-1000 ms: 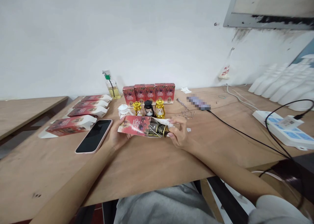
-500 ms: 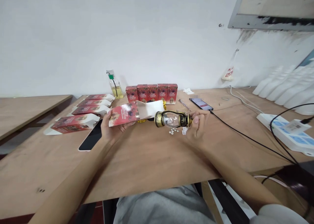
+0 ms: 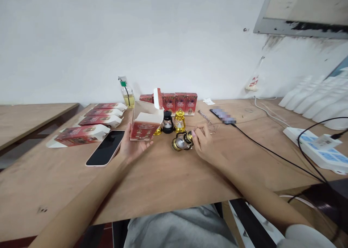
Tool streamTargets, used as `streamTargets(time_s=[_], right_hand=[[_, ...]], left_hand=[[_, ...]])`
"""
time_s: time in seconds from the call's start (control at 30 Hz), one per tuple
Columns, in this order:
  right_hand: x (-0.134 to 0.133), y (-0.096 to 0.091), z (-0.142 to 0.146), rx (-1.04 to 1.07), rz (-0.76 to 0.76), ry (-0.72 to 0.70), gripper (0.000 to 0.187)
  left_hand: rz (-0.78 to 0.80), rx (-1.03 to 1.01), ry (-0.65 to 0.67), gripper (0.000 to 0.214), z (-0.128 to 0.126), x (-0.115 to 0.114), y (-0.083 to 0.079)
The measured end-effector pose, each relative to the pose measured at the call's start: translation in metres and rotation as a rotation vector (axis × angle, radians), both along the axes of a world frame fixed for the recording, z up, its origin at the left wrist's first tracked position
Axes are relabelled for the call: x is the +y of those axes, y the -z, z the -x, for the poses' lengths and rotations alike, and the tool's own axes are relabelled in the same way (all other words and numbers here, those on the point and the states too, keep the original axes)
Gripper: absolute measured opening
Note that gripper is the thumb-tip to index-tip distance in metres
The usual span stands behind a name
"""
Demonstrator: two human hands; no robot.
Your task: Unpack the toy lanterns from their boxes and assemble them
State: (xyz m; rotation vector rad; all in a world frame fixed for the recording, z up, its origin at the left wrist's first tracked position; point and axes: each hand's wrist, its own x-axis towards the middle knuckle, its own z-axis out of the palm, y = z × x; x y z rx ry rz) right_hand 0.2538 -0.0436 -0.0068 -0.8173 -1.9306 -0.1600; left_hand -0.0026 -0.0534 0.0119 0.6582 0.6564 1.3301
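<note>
My left hand is closed round the base of a red Christmas box, whose top flaps stand open and show a white inside. In my right hand is a bronze-coloured miniature lantern, pinched at its top and tilted with its base toward the left. Behind it on the table stand a black lantern and a gold lantern. Part of another gold lantern shows beside the held box, which hides the rest.
Closed red boxes line the wall side, and several open-flapped boxes lie at left. A black-screened phone, a pump bottle, a screwdriver, a cabled phone and a power strip are on the table.
The box in my left hand has turned upright, its opening now facing up. My right hand has lowered the bronze lantern leftward and tilted it, and the lanterns behind have come into view.
</note>
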Motion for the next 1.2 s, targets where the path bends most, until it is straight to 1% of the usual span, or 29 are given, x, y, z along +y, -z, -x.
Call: streamTargets(time_s=[0.17,0.27,0.4,0.57,0.7,0.87,1.0,1.1,1.2], right_hand=[[-0.003,-0.005,0.001,-0.009,-0.003,0.084,0.022],[-0.005,-0.007,0.002,-0.080,-0.005,0.162,0.024],[-0.007,-0.008,0.005,-0.153,-0.047,0.269,0.028],[-0.006,-0.008,0.011,-0.179,-0.091,0.378,0.028],[-0.005,-0.009,0.015,-0.174,-0.108,0.414,0.030],[-0.006,-0.009,0.017,-0.155,-0.054,0.364,0.033],[-0.009,-0.007,0.015,-0.134,0.021,0.286,0.030],[-0.012,-0.004,0.014,-0.079,0.076,0.178,0.024],[-0.012,-0.004,0.016,0.024,0.111,0.011,0.016]], left_hand=[[0.014,0.041,0.021,0.050,-0.001,0.001,0.000],[0.027,0.057,0.079,0.049,0.000,0.003,0.004],[0.031,0.062,0.130,0.048,0.001,0.005,0.010],[0.065,0.064,0.123,0.049,0.001,0.005,0.011],[0.068,0.072,0.122,0.050,-0.001,0.004,0.010],[0.081,0.086,0.058,0.045,-0.001,0.004,0.010],[0.035,0.081,0.050,0.041,-0.001,0.004,0.011],[0.012,0.082,0.044,0.039,-0.001,0.003,0.009],[-0.014,0.061,0.011,0.039,-0.005,0.002,-0.003]])
